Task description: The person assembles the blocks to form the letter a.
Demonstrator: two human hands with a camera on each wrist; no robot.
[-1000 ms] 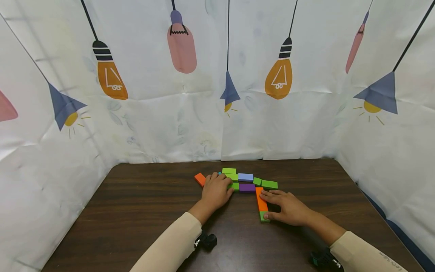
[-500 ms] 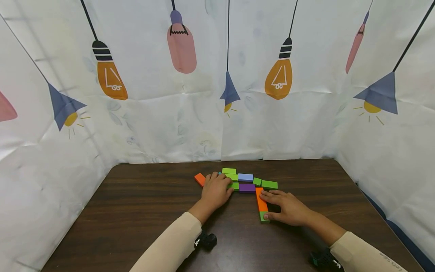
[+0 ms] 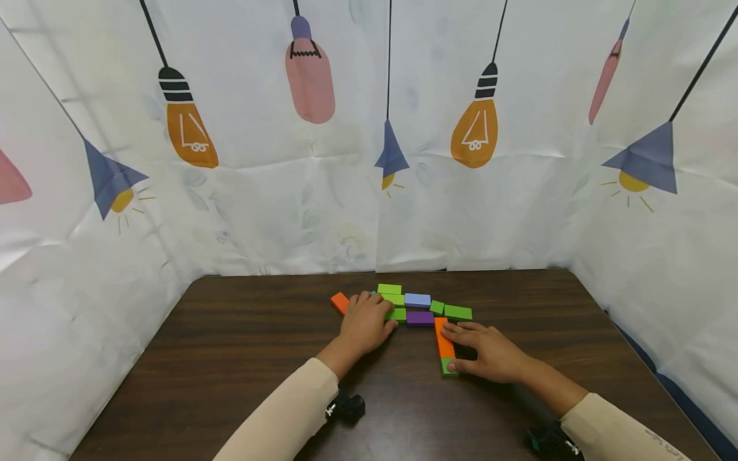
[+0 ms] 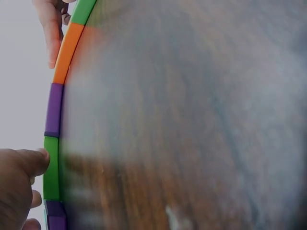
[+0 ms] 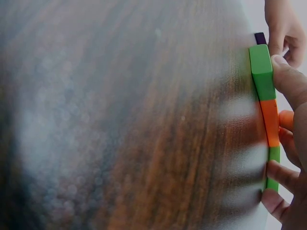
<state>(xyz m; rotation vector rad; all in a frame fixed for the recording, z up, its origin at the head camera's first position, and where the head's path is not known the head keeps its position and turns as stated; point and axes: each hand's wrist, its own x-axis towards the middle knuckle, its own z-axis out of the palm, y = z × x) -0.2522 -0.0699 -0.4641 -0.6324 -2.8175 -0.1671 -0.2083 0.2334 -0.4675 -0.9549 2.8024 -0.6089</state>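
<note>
In the head view my left hand [image 3: 366,322] rests over the left part of a flat layout of coloured blocks and hides some. Its thumb touches a green block [image 4: 51,167] beside a purple block [image 3: 419,319]. An orange block [image 3: 444,339] slants toward me from the purple one's right end, with another green block [image 3: 448,367] at its near end. My right hand [image 3: 489,353] lies to their right, fingertips on the orange block and thumb on the green one. The right wrist view shows that thumb against the green block [image 5: 262,64].
Behind the purple block lie a light blue block [image 3: 418,300], light green blocks [image 3: 389,289] and two green blocks [image 3: 458,312] to the right. An orange-red block [image 3: 340,303] sticks out left of my left hand. A printed curtain [image 3: 346,211] stands behind the brown table [image 3: 230,358].
</note>
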